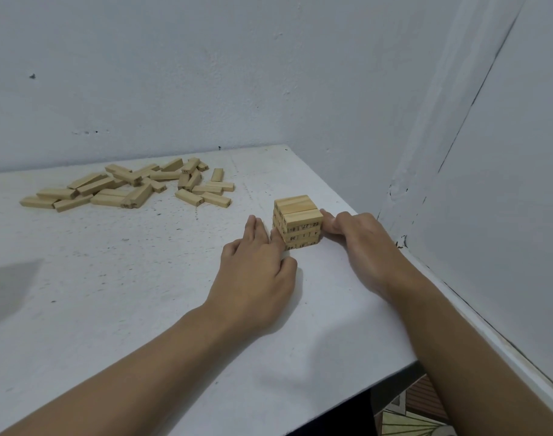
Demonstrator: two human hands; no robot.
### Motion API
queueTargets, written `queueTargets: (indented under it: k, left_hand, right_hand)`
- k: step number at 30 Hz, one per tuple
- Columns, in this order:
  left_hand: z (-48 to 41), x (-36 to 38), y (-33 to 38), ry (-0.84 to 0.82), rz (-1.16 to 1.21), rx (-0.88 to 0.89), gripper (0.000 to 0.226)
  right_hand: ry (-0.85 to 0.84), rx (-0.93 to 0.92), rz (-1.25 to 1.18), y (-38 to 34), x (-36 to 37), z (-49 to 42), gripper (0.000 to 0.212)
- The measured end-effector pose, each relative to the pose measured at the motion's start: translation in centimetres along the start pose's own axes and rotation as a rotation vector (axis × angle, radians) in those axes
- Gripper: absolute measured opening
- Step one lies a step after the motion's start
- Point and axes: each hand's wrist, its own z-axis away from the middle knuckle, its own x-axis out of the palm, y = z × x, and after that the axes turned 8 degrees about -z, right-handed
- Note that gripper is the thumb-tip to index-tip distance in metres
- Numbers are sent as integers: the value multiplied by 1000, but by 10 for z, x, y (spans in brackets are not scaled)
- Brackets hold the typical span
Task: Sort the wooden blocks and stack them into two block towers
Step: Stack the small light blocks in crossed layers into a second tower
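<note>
Wooden block tower [297,223] stands near the table's right edge, squeezed lightly between two hands, one on each side. The left hand [256,265] lies flat and spread. Its fingers [253,229] are straight and point away from the person, and the forefinger runs along the tower's lower left side and touches it. The thumb is tucked in beside the palm, close to the tower's near corner. The right hand [360,237] meets the opposite side. Its thumb [327,214] is stretched out against the upper right edge, and the fingers under it are loosely bent with their tips at the tower's right face. Neither hand wraps round a block; both only press on the stack from outside. Both hands rest low on the white table [111,278], and the bare forearms reach in from the near edge and converge on the tower. The tower shows several crossed layers, with printed numbers on the block ends facing the camera. Loose blocks [127,187] lie scattered in a heap well apart, at the far left of the table by the pale wall [206,73].
</note>
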Motion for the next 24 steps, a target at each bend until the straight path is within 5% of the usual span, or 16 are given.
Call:
queueTargets:
  k: [4,12,17,24]
  left_hand:
    - [2,1,1,-17,-45,9,78]
    - [3,2,1,-24,-103,28,71]
    - [6,-1,6,-63,-169,32,82]
    - [7,-2,7,-58,-176,36,82]
  right_hand:
    - [3,-15,64,1,1,0,51]
    - [-32,-51,128,10,-1,-5,53]
    - [-28,-67,227,9,-1,-5,75]
    - [-3,-68,205,8,-1,-4,63]
